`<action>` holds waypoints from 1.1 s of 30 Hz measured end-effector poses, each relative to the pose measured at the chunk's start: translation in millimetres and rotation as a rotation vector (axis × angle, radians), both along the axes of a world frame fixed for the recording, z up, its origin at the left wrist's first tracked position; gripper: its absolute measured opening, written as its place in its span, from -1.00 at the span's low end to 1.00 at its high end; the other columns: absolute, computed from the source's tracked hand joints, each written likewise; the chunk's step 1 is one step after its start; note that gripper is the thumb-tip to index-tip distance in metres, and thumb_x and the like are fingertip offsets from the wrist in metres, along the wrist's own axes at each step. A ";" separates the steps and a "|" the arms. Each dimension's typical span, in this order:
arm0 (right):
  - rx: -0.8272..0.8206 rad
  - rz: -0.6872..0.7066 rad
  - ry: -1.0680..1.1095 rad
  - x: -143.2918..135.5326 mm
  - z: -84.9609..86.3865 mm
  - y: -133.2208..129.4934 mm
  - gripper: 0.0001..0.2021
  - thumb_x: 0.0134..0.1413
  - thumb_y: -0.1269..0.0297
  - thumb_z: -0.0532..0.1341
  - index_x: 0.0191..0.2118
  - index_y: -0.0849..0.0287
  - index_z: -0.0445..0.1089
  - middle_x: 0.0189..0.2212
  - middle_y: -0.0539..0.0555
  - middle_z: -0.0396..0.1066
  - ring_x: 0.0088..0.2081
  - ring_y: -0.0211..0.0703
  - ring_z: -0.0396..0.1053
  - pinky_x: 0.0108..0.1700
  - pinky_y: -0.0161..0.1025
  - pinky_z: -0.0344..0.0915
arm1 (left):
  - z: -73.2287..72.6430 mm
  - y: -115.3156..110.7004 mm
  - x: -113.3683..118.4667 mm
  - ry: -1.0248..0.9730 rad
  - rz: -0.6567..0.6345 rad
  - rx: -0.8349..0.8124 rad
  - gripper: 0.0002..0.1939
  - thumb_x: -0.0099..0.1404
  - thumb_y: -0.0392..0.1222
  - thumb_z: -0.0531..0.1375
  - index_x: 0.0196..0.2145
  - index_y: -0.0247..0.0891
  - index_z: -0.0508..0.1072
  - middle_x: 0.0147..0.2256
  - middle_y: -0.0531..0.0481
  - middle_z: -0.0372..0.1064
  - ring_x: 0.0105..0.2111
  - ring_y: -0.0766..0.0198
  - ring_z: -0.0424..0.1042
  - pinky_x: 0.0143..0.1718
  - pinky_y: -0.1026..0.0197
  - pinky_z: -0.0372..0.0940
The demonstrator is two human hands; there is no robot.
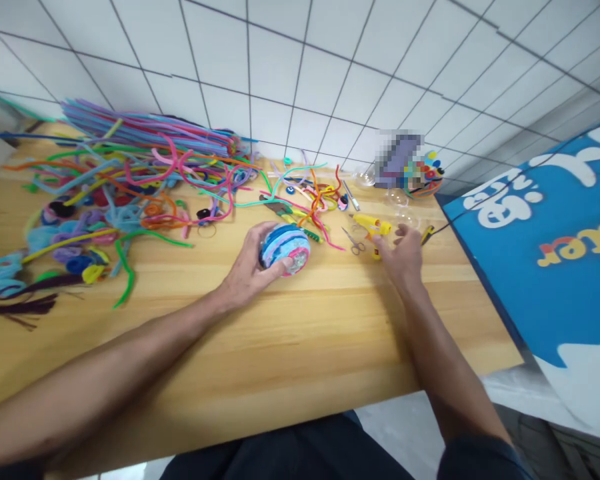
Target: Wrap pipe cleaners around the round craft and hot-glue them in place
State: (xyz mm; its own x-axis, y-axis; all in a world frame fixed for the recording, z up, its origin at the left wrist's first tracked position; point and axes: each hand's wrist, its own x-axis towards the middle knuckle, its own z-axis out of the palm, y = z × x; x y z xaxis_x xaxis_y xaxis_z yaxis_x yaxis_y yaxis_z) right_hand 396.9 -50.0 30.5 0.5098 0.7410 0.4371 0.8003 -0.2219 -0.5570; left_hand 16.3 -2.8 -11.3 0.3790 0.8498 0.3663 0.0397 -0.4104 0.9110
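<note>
My left hand (250,267) is wrapped round a ball (286,245) covered in blue, light blue, lilac and pink fuzzy bands, its thumb resting on the pink and greyish end. A yellow glue gun (373,225) lies on the table to the right. Over its rear part reaches my right hand (404,257), thumb and forefinger apart, the thumb overlapping the gun. Just left of the gun are small scissors (354,241). Behind the ball are pliers (276,205) and loose pipe cleaners (320,217).
A heap of coloured pipe cleaners (155,180) and a long bundle (150,130) cover the table's left. Clear plastic domes (397,197), a round container of colourful bits (425,177) and a black cable (460,217) are at right. A tiled wall (275,67) stands behind.
</note>
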 end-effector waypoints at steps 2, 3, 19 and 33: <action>0.161 0.112 -0.100 -17.3 13.8 -12.7 -0.42 0.18 -0.13 0.46 0.19 0.11 0.50 0.03 0.22 0.60 -0.15 0.06 0.53 0.00 0.12 0.57 | 1.1 -0.4 1.8 -0.001 -0.013 0.012 -0.18 0.46 0.23 0.45 0.46 -0.08 0.24 0.40 -0.29 0.37 0.41 -0.16 0.47 0.48 -0.28 0.42; 0.186 0.220 -0.106 -31.7 21.8 -18.4 -0.52 0.27 -0.07 0.43 0.18 0.06 0.52 0.00 0.18 0.61 -0.17 0.02 0.54 -0.05 0.07 0.56 | 1.5 -0.6 2.6 0.000 -0.014 0.022 -0.19 0.46 0.23 0.45 0.45 -0.08 0.24 0.40 -0.29 0.37 0.40 -0.16 0.48 0.48 -0.28 0.43; 0.014 0.738 0.251 -155.8 40.2 -14.1 -0.89 0.38 0.23 0.33 -0.25 0.04 0.52 -0.37 -0.03 0.59 -0.35 -0.16 0.45 -0.21 -0.16 0.46 | 1.7 -3.8 9.3 -0.022 0.013 0.115 -0.19 0.44 0.20 0.47 0.44 -0.08 0.27 0.37 -0.29 0.36 0.42 -0.17 0.44 0.48 -0.25 0.41; 0.007 0.699 0.417 -157.7 21.7 -13.3 -0.85 0.39 0.14 0.36 -0.25 0.01 0.48 -0.35 -0.03 0.58 -0.30 -0.10 0.49 -0.15 -0.11 0.48 | -1.5 3.9 -2.6 0.025 -0.105 0.163 -0.12 0.48 0.26 0.40 0.55 -0.06 0.18 0.47 -0.30 0.25 0.51 -0.26 0.31 0.57 -0.35 0.29</action>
State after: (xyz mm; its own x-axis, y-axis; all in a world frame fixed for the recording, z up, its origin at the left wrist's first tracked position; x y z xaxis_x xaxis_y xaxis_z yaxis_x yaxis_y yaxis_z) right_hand 239.2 -63.3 52.2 0.0523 0.9462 0.3194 0.4785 0.2570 -0.8396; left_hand 13.7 1.1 -12.8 0.4734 0.7351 0.4853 0.0102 -0.5555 0.8315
